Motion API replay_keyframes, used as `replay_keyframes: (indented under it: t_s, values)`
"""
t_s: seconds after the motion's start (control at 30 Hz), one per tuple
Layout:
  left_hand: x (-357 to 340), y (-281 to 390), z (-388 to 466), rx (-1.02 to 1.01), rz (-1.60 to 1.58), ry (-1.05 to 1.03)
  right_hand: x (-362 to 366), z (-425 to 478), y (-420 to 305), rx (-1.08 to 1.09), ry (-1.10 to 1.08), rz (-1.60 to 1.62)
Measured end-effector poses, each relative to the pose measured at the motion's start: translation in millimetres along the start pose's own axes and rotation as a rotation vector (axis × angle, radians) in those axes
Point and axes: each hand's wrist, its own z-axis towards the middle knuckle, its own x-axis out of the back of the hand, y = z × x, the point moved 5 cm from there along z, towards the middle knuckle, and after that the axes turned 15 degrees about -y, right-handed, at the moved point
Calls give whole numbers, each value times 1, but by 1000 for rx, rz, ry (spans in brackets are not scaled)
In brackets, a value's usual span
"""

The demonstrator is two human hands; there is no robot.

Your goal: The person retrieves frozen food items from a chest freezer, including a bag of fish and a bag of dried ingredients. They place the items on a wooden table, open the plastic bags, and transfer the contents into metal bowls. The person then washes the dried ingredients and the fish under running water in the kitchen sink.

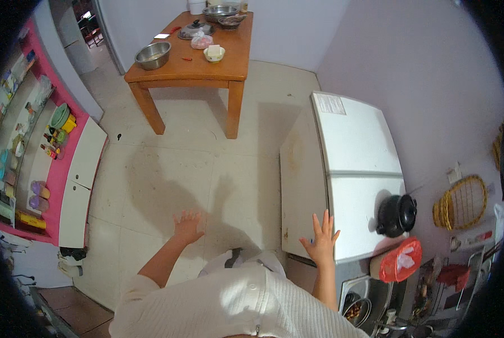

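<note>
My left hand (187, 228) hangs over the tiled floor with its fingers spread and nothing in it. On the other side, my right hand (320, 241) is spread too, close to the lower edge of a white refrigerator or freezer cabinet (361, 139); whether it touches the cabinet I cannot tell. A black lidded pot (393, 216) stands on the white cabinet, to the right of my right hand. Beyond that, a red plastic bag (399, 262) covers a container next to the sink (342, 291).
Ahead stands a wooden table (235, 38) bearing a steel basin (152, 55), a pot lid (195, 30), a bagged item (202, 41) and a bowl (214, 54). Pink-edged shelves (72, 156) with bottles (51, 150) line the left. A wicker basket (439, 211) hangs on the right wall.
</note>
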Motion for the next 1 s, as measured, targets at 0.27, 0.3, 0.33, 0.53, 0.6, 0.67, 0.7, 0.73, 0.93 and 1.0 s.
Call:
replay_keyframes:
  t_s: [0.27, 0.3, 0.33, 0.53, 0.6, 0.67, 0.7, 0.73, 0.93, 1.0]
  values:
    - [14, -71, 28, 218, -225, 30, 49, 97, -16, 44, -10, 8]
    - [22, -79, 37, 224, -233, 34, 56, 112, -17, 37, -7, 4]
    - [33, -89, 41, 240, -239, 39, 59, 127, -19, 35, -8, 13]
    - [90, -82, 72, 214, -280, -27, 118, 230, -43, 182, 21, -58]
    - [131, -91, 81, 209, -251, 5, 144, 267, -92, 335, 10, -27]
    - [162, -88, 85, 194, -258, 12, 159, 287, -113, 410, 1, -10]
    - [179, -82, 94, 144, -308, 44, 165, 298, -119, 424, 4, -6]
    - [200, -73, 105, 93, -356, 77, 170, 309, -124, 436, 8, -1]
    - [342, 27, 178, -221, -242, 77, 205, 356, -100, 223, 67, 66]
    - [383, 70, 204, -358, -199, 116, 228, 369, -88, 216, 65, 164]
